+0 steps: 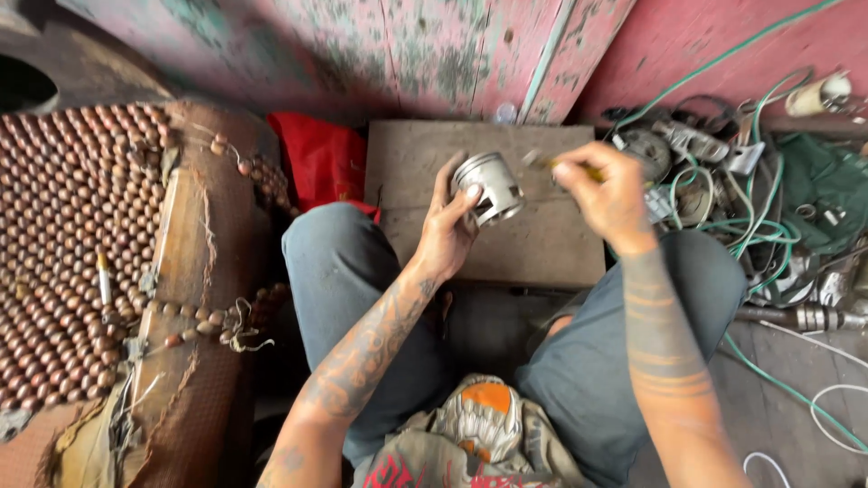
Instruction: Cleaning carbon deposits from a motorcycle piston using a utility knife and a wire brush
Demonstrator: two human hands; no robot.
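The left hand (443, 230) holds a metal piston (489, 185); the right hand (608, 192) pinches a thin yellow tool (579, 168) just beside it.

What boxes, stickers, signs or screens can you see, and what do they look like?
None that can be made out: no box, sign or screen shows.
Red bag: crumpled, by the pink wall, between the beaded seat cover and the grey board; no label visible.
Clothing print: orange, white and red picture, bottom middle.

Beaded seat cover (72, 235), red cloth (321, 163) (green wires (759, 226))
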